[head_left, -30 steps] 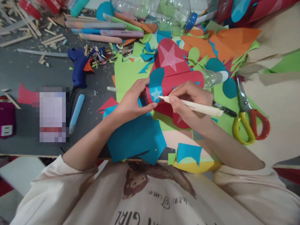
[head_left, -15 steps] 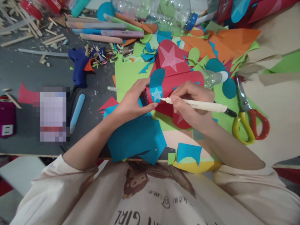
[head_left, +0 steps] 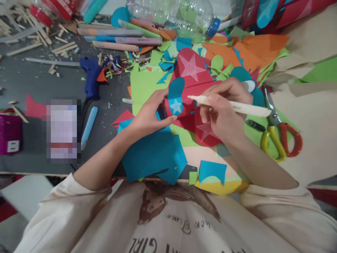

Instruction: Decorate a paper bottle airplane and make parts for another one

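Note:
A red paper craft [head_left: 192, 86] with pale stars and teal pieces lies among paper scraps in the middle of the table. My left hand [head_left: 150, 114] is closed on its left end, thumb pressed beside a small teal patch with a white star [head_left: 176, 106]. My right hand [head_left: 223, 105] grips a cream-coloured pen [head_left: 237, 106], its tip lifted above the red paper, to the right of the star patch. A black pen cap [head_left: 255, 125] lies on green paper just right of my right hand.
Yellow-and-red scissors [head_left: 279, 130] lie at the right. A blue glue gun [head_left: 91, 75] sits to the left, a light blue stick [head_left: 88, 123] below it. Markers [head_left: 116, 38] and a clear plastic bottle [head_left: 179, 14] line the back. Teal sheets [head_left: 152, 154] overlap the near edge.
My right hand lifted the pen off the star patch and swung up and to the right. The pen cap now lies exposed on the green paper. My left hand stayed put.

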A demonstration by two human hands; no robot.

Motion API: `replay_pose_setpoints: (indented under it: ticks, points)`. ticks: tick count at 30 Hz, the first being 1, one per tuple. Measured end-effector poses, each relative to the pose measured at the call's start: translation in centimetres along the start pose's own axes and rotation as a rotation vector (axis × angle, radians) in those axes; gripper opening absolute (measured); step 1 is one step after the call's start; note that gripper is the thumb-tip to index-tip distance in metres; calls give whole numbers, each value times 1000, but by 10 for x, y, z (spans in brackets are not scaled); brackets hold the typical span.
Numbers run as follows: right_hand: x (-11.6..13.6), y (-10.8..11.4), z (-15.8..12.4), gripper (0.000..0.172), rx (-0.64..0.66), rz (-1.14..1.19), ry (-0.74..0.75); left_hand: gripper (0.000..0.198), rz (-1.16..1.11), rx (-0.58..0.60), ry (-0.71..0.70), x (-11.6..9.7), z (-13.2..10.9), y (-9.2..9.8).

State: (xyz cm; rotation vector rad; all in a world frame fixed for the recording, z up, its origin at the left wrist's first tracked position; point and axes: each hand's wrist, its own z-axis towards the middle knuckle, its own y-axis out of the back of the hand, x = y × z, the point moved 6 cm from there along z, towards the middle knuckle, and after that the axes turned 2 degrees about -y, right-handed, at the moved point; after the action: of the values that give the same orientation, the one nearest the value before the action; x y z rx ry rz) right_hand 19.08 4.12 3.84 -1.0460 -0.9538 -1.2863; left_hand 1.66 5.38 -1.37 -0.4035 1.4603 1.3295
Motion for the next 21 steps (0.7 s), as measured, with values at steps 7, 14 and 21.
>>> replay_pose_setpoints:
  ticks: [7,14,21]
  points:
    - [0,2,-4,37,-4,-12,-56,63,3,-21,-53,0,0,0]
    - [3,6,-22,25,15,-185,186,65,-45,-100,-70,8,-2,3]
    - [-7,1,-42,61,146,-317,361,64,87,-277,-150,8,-4,13]
